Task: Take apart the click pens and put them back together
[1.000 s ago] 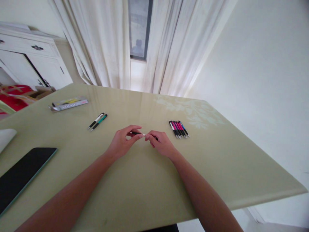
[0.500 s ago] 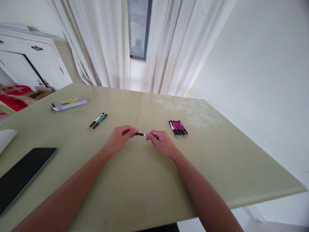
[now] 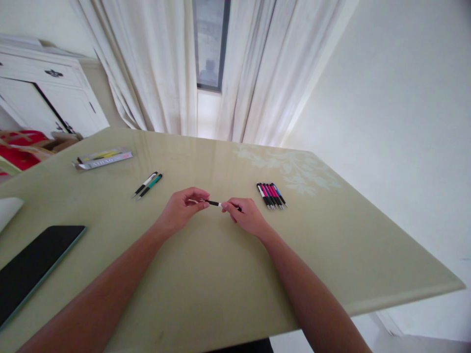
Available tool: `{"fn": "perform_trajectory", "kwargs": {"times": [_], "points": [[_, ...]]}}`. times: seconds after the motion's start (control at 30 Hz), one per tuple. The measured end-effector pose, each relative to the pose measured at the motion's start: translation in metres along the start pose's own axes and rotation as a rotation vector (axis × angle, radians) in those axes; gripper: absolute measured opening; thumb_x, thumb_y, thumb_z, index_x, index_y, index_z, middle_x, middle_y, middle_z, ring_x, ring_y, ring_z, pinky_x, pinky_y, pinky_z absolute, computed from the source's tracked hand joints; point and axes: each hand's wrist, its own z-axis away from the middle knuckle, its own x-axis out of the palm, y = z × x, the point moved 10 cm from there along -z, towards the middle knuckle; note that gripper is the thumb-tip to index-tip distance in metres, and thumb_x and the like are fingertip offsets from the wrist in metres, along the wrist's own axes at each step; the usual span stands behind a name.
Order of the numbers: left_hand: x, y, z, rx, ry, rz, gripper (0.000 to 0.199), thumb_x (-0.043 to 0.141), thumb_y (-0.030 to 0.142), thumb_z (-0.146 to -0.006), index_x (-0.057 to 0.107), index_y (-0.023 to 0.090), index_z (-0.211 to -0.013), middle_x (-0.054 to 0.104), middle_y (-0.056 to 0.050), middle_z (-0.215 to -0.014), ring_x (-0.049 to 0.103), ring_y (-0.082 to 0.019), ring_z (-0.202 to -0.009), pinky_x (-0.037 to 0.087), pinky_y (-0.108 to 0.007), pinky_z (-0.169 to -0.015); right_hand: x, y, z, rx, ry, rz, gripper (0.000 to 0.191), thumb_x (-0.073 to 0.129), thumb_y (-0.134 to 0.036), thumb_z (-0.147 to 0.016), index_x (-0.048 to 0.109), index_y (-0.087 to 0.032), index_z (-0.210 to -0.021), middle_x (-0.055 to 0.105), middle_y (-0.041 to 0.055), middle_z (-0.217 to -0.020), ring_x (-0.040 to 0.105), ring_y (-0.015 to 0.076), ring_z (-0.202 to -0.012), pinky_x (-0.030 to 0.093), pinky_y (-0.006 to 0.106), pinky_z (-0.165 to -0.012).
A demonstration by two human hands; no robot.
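A pen (image 3: 214, 203) with a black grip and a white barrel is held nearly level above the table, between my two hands. My right hand (image 3: 246, 214) is closed around its barrel, hiding part of it; the dark end pokes out below the fingers. At the pen's tip, the thumb and fingers of my left hand (image 3: 183, 208) pinch loosely, with a small gap showing between them. To the right lies a row of several pens (image 3: 271, 196) with white, pink and blue barrels. Further left, a white pen (image 3: 144, 184) and a green pen (image 3: 150, 186) lie side by side.
The pale green table (image 3: 228, 284) carries a clear packet (image 3: 105, 159) with something yellow at the back left. A dark flat tablet-like object (image 3: 39, 264) lies at the left, near a white item (image 3: 9, 211). Curtains (image 3: 158, 68) hang behind the table.
My left thumb and fingers have parted slightly at the pen's tip, showing more of it. My right hand keeps its hold on the barrel. The view has shifted a little.
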Motion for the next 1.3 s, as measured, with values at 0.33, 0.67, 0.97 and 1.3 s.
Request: {"fn": "perform_trajectory", "kwargs": {"times": [0.33,0.67,0.97,1.3], "points": [[0.003,-0.003,0.0,-0.03,-0.03,0.004,0.037,0.08,0.051,-0.074,0.076,0.019,-0.094,0.077,-0.005,-0.085,0.069,-0.019,-0.074,0.054,-0.03,-0.071,-0.002,-0.001,0.0,0.005,0.004,0.019,0.039,0.052,-0.043,-0.102,0.075,-0.017,-0.085,0.055,-0.0042,-0.054,0.048,0.0097,-0.052,0.034,0.022,-0.056],[0.001,0.006,0.002,0.006,-0.047,-0.035,0.031,0.079,0.048,-0.076,0.079,0.019,-0.087,0.076,-0.004,-0.079,0.066,-0.018,-0.072,0.052,-0.028,-0.069,0.0,0.005,0.001,0.038,-0.015,-0.053,0.042,0.053,-0.047,-0.101,0.076,-0.017,-0.084,0.061,-0.0028,-0.055,0.048,0.0093,-0.051,0.033,0.022,-0.055],[0.007,-0.005,-0.001,-0.036,-0.103,-0.065,0.038,0.07,0.056,-0.082,0.078,0.019,-0.079,0.072,-0.003,-0.067,0.059,-0.015,-0.06,0.047,-0.025,-0.058,-0.004,0.005,0.0,0.022,0.022,-0.068,0.04,0.057,-0.048,-0.099,0.077,-0.016,-0.084,0.059,-0.0031,-0.054,0.046,0.0095,-0.051,0.032,0.022,-0.053],[0.006,0.004,0.003,-0.041,-0.064,-0.066,0.041,0.064,0.058,-0.086,0.079,0.02,-0.087,0.077,-0.006,-0.078,0.065,-0.017,-0.067,0.053,-0.027,-0.063,-0.007,0.01,0.0,0.066,0.044,-0.097,0.045,0.059,-0.055,-0.096,0.077,-0.017,-0.082,0.062,-0.0016,-0.056,0.043,0.01,-0.05,0.03,0.024,-0.052]]}}
